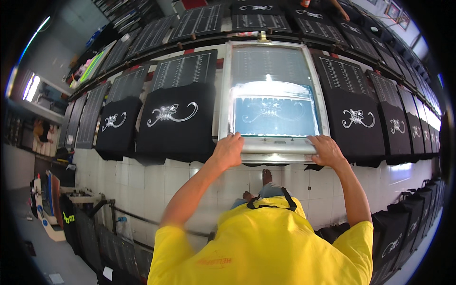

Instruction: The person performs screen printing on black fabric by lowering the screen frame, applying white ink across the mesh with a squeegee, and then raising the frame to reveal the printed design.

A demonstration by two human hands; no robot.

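Far left: dim shelving and a white tiled floor (pixel 156 180) below. Along the long worktop (pixel 218 66), a row of black T-shirts laid flat, each with a white swirled print: a small one (pixel 116 126) at the left, then a wider one (pixel 178 118) just beside the frame. At centre, a rectangular silver metal-framed printing screen (pixel 273 97) with pale blue mesh, lying flat over one station of the worktop, a faint swirled design showing through the mesh. Left hand (pixel 229 149) on the screen's near rail by its left corner, grip closed over the edge, fingers curled on top. Right hand (pixel 325 148) on the same rail by the right corner, grip likewise wrapped over the edge, fingers lying along the metal. Both forearms reaching up from a bright yellow shirt (pixel 266 247) at the lower edge; bare feet on the tiles between them. Right of the screen: another printed black T-shirt (pixel 358 121), touching the frame's side, then smaller ones curving away toward the rim.
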